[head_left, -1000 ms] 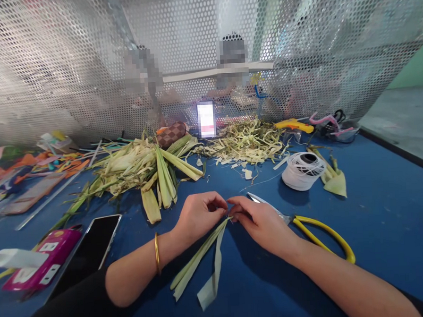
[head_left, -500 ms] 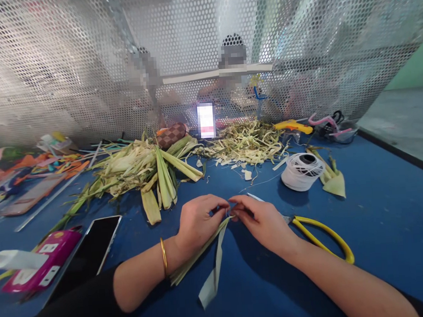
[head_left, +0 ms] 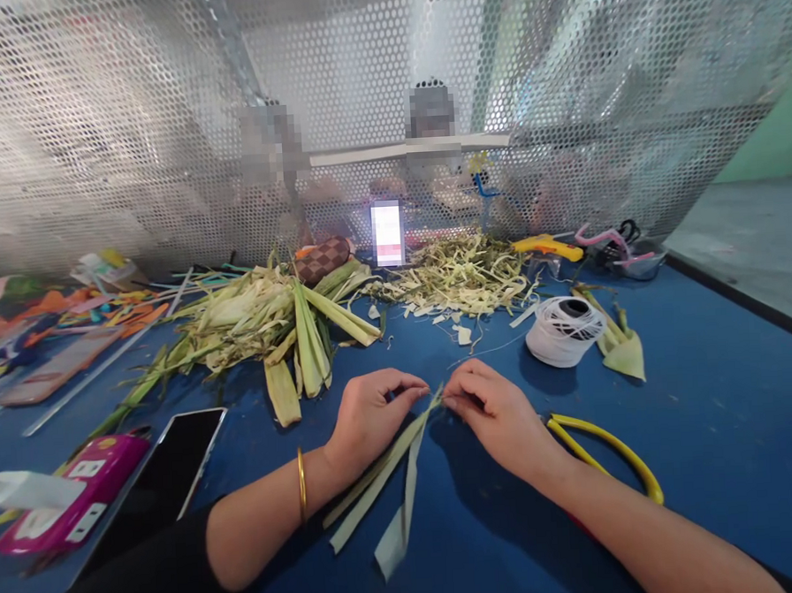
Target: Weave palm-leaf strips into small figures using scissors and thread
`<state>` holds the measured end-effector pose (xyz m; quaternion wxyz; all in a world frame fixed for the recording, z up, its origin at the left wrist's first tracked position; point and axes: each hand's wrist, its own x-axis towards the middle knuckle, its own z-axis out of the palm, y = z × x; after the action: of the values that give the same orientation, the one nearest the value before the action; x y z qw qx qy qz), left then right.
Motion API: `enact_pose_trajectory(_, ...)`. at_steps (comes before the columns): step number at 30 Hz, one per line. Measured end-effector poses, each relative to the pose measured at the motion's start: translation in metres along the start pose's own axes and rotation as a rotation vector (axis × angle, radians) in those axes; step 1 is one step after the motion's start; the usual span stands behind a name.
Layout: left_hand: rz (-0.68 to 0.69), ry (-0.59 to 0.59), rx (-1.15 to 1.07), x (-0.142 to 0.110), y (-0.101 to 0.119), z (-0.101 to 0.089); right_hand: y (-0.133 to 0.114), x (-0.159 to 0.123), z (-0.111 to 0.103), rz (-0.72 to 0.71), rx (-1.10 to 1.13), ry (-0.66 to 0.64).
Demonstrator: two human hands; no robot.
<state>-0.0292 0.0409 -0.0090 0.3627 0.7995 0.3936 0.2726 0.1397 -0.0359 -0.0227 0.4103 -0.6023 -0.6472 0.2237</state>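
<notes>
A blue table [head_left: 723, 456] with a dark edge on its far right carries a heap of husks [head_left: 238, 327], a checkered case [head_left: 323, 260] resting against them. Just right of it sits a pile of shredded strips [head_left: 465, 280], then a yellow-orange tool [head_left: 548, 248] and glasses [head_left: 623, 251] with pink arms. Nearer lie a spool of white thread [head_left: 565, 334] and, just beside it, a pale husk piece [head_left: 623, 355]. Yellow-handled scissors [head_left: 634, 463] lie at the right — partly hidden. At the left, a black-screened phone [head_left: 163, 477] lies beside a purple tissue pack [head_left: 103, 471].
</notes>
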Motion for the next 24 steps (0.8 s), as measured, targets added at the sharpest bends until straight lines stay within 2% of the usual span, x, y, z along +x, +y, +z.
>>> enact_pose_trajectory(4,-0.098,0.03,0.13,0.009,-0.008,-0.003,-0.001,0.0,-0.005,0.009,-0.001,-0.048)
enact_pose_trajectory(10,-0.096,0.009,0.197,0.012,-0.011,-0.001,-0.006,0.001,-0.004,-0.08,0.141,-0.184)
enact_pose_trajectory(12,-0.118,-0.005,0.095,0.011,-0.01,0.0,-0.008,0.0,-0.002,-0.08,0.221,-0.282)
enact_pose_trajectory(14,-0.199,-0.036,-0.143,0.01,-0.007,0.001,-0.009,0.0,0.001,-0.053,0.29,-0.342)
enact_pose_trajectory(17,-0.352,-0.127,-0.579,0.008,-0.003,0.003,-0.009,0.0,0.004,-0.053,0.297,-0.349)
enact_pose_trajectory(19,-0.405,-0.177,-0.759,0.006,-0.001,0.004,-0.007,0.0,0.005,-0.067,0.275,-0.344)
enact_pose_trajectory(21,-0.421,-0.179,-0.801,0.005,-0.001,0.006,-0.004,0.0,0.006,-0.06,0.263,-0.341)
enact_pose_trajectory(24,-0.394,-0.146,-0.694,0.005,-0.003,0.008,-0.002,0.001,0.006,-0.045,0.248,-0.353)
